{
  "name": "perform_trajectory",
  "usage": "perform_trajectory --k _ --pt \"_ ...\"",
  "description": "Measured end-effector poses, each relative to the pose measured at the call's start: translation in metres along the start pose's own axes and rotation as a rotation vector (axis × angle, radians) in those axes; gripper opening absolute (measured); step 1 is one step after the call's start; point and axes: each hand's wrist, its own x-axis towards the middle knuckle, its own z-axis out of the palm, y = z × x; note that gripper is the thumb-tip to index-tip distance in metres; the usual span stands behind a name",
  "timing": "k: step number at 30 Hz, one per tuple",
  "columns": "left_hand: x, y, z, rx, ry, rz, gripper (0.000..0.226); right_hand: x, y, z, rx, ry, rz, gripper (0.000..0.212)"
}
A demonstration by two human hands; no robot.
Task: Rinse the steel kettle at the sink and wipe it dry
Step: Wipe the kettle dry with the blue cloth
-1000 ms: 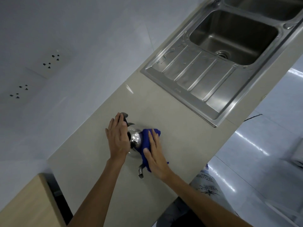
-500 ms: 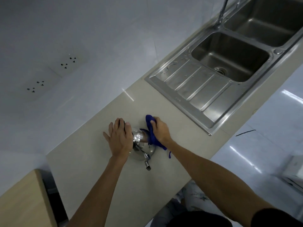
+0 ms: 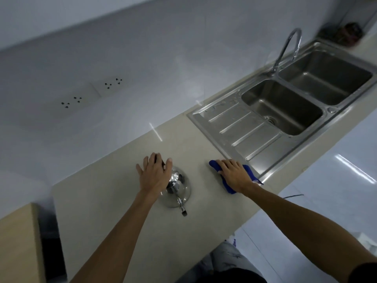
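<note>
The steel kettle (image 3: 180, 189) stands on the beige counter (image 3: 114, 201), its spout pointing toward me. My left hand (image 3: 155, 173) rests on top of it with fingers spread over the dark handle. To its right, apart from the kettle, the blue cloth (image 3: 250, 172) lies on the counter beside the sink's drainboard. My right hand (image 3: 233, 174) lies on the cloth and presses it down; part of the cloth is hidden under the palm.
The double steel sink (image 3: 234, 127) with drainboard and curved faucet (image 3: 285, 50) sits at the right. Wall sockets (image 3: 91, 92) are on the white wall behind. A wooden cabinet (image 3: 18, 246) stands at the lower left. The counter's front edge runs close to my body.
My right hand has carried the blue cloth off the kettle and set it on the counter to the right. My left hand stays on the kettle's top.
</note>
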Motion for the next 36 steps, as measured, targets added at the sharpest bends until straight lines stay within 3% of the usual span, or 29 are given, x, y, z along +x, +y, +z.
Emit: perform_trajectory --k 6,9,13,19,23,27,29,30,36 --pt "-0.001 -0.003 -0.001 -0.061 -0.01 0.031 0.068 -0.017 0.003 0.02 -0.003 -0.234 -0.018 0.092" --pt "0.001 -0.008 0.0 -0.075 0.012 0.143 0.068 -0.015 0.0 0.019 -0.025 -0.246 -0.002 0.098" --pt "0.001 -0.008 -0.009 0.007 0.006 0.194 0.088 -0.015 -0.01 0.006 -0.059 -0.207 -0.015 0.101" --pt "-0.002 -0.011 -0.026 0.03 -0.094 0.099 0.094 -0.015 -0.054 -0.004 0.075 -0.194 -0.158 0.11" --pt "-0.005 -0.024 -0.038 0.008 -0.139 0.006 0.093 -0.018 -0.089 0.007 0.293 -0.215 -0.21 0.11" --pt "-0.022 -0.054 -0.041 -0.014 -0.082 -0.066 0.061 -0.014 -0.115 0.009 0.502 -0.222 -0.183 0.099" --pt "-0.037 -0.072 -0.044 0.008 -0.062 -0.083 0.042 -0.011 -0.127 0.004 0.612 -0.196 -0.165 0.075" --pt "-0.046 -0.08 -0.044 0.017 -0.063 -0.087 0.039 -0.009 -0.133 0.001 0.677 -0.186 -0.147 0.064" --pt "-0.097 -0.115 -0.036 0.027 -0.121 -0.059 0.042 0.016 -0.155 -0.002 0.809 -0.204 -0.062 0.041"
